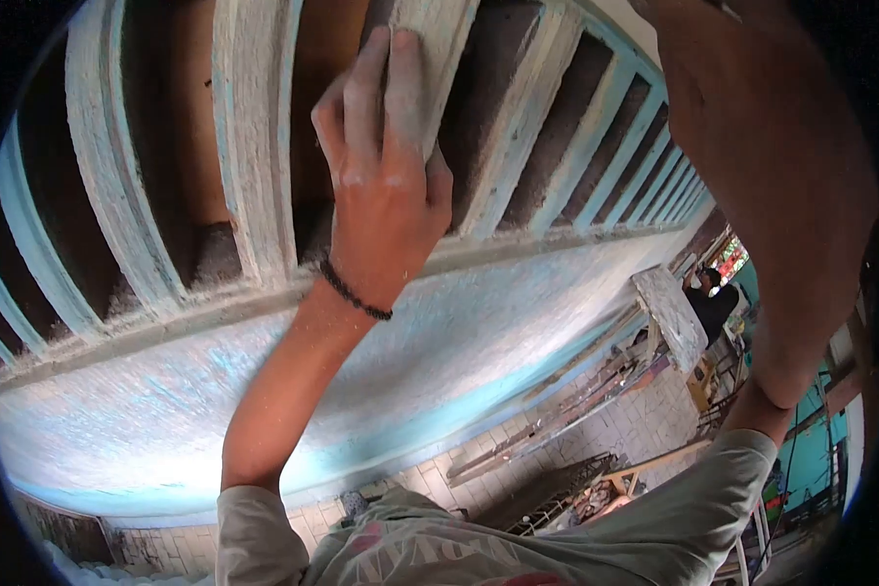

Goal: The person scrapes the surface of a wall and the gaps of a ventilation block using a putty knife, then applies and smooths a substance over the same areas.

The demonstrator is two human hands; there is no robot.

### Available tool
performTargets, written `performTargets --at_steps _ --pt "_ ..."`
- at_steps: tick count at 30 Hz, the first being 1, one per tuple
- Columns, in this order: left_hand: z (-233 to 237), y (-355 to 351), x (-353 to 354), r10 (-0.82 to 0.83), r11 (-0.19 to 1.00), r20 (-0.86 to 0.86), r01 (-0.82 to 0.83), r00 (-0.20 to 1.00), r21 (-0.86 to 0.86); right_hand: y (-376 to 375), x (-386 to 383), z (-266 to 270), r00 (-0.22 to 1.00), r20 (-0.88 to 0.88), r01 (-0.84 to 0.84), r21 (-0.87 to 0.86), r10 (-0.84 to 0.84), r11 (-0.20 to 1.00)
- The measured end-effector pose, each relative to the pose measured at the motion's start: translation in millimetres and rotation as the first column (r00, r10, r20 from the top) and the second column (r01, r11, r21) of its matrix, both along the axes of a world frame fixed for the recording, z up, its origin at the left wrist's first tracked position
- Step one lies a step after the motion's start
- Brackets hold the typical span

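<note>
My left hand [386, 146] is closed around an upright wooden slat [449, 49] of a window grille, with a dark beaded bracelet [356, 293] at its wrist. Pale dust coats the fingers, which point up along the slat's face, and the thumb lies on its right side. Worn, scraped paint in whitish and pale blue shows on the slats, including the one just left of my hand [254, 137]. My right arm [772, 195] reaches up along the right side, and its hand is beyond the top of the view.
Below the slats runs a dusty ledge [156, 324] over a blue-white wall [166, 420]. Long boards [547, 420] lie on the tiled floor along the wall. Farther off, a person in dark clothing [718, 308] is beside a pale panel [672, 317].
</note>
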State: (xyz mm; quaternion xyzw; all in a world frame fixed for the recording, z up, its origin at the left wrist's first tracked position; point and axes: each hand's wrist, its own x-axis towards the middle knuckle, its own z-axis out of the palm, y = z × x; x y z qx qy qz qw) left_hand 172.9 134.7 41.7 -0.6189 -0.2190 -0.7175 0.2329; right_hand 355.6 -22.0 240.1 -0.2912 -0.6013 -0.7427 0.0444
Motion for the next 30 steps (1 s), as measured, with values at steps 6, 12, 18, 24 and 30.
performTargets --at_steps 6,12,18,24,30 --pt "0 1 -3 0.034 0.998 -0.029 -0.033 0.999 0.056 1 -19 4 1.0 0.019 0.005 -0.013 -0.004 1.0" --pt "1 5 -3 -0.004 0.995 -0.006 0.005 1.0 0.098 0 -25 6 0.999 0.032 0.003 0.011 -0.003 1.0" --pt "-1 5 -3 -0.063 0.995 -0.007 0.064 0.998 0.072 -1 -49 21 0.999 0.053 -0.002 -0.008 0.002 1.0" --pt "-3 6 -4 0.005 0.997 -0.02 -0.004 1.0 0.082 -8 -49 24 0.998 0.067 0.02 0.003 -0.02 1.0" --pt "-2 5 -3 -0.03 0.998 -0.009 0.03 1.0 0.06 -13 -40 10 0.995 0.055 0.08 0.049 -0.083 0.996"
